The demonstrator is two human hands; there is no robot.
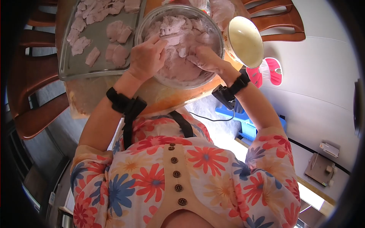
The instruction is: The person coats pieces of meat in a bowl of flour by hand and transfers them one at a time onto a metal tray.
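Observation:
A large metal bowl (218, 34) holds pinkish, powder-coated slices that look like meat (175, 27), with loose powder (176, 68) around them. My left hand (149, 57) is at the bowl's left side, its fingers closed on one coated slice. Inside the bowl on the right, my right hand (207, 60) has powder on its curled fingers; what they grip is hidden. To the left lies a metal tray (81, 71) with several coated slices (116, 55) spread flat, some overlapping.
A cream-coloured bowl (245, 41) stands tilted at the table's right side, near a clear plastic bag (221, 11). Wooden chairs (38, 72) line the left, and another chair (279, 21) is at the upper right. A red-and-white stool or scale-like item (272, 71) sits beyond the table (163, 98).

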